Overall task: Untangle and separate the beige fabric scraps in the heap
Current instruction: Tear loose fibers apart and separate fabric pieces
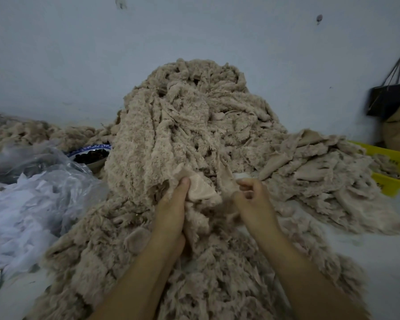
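Observation:
A tall heap of beige fuzzy fabric scraps (185, 125) rises against the wall and spills toward me. My left hand (172, 204) grips a smooth beige scrap (200, 189) at the foot of the heap, thumb pressed on its top edge. My right hand (252, 197) sits just to the right, fingers curled, pinching a thin strip of fabric (229, 179) that runs up into the heap. A flatter pile of beige scraps (321, 172) lies to the right.
Clear plastic bags with white scraps (30, 199) lie at the left. A blue-and-white bowl of dark pieces (91, 153) sits behind them. A yellow crate (393, 167) stands at the right, with a black bag (389, 98) hanging on the wall above.

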### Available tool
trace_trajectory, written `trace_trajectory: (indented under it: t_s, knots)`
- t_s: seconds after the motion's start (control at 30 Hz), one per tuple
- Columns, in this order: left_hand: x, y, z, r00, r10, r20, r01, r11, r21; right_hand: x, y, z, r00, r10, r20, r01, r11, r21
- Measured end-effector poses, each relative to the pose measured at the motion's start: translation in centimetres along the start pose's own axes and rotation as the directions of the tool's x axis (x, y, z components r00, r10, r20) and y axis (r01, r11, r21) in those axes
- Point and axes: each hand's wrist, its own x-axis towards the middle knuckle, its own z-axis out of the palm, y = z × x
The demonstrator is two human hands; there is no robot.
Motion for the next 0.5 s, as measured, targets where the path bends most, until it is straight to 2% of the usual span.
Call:
trace_trajectory:
  t_s: [0.13, 0.23, 0.27, 0.3, 0.37, 0.43, 0.5]
  knots:
    - [0.6, -0.1, -0.4, 0.991, -0.112, 0.074, 0.119, 0.988, -0.098, -1.3, -1.3, 0.4, 0.961, -0.265, 0.082, 0.262, 0.964, 0.054]
    - [0.6, -0.2, -0.6, 0.972, -0.156, 0.173, 0.176, 0.978, -0.111, -2.4, -1.5, 1.6, 0.878, -0.269, 0.395, 0.340, 0.933, -0.120]
    - [0.5, -0.2, -0.6, 0.964, -0.156, 0.214, 0.183, 0.977, -0.112, -2.4, -1.2, 2.1, 0.851, -0.270, 0.450, 0.386, 0.903, -0.189]
    - [0.4, -0.2, -0.5, 0.956, -0.136, 0.260, 0.167, 0.981, -0.102, -2.2, -0.9, 2.3, 0.845, -0.287, 0.451, 0.417, 0.882, -0.220]
    - [0.1, -0.1, -0.1, 0.940, -0.094, 0.329, 0.101, 0.995, -0.004, -1.8, -0.4, 1.9, 0.875, -0.322, 0.362, 0.409, 0.891, -0.196]
    - [0.0, 0.0, 0.3, 0.937, -0.103, 0.334, 0.052, 0.986, 0.158, -1.4, -0.1, 1.3, 0.919, -0.276, 0.284, 0.323, 0.937, -0.135]
    - [0.2, 0.6, 0.4, 0.954, -0.118, 0.277, 0.028, 0.950, 0.311, -0.9, 0.1, 0.9, 0.953, -0.172, 0.250, 0.195, 0.978, -0.073]
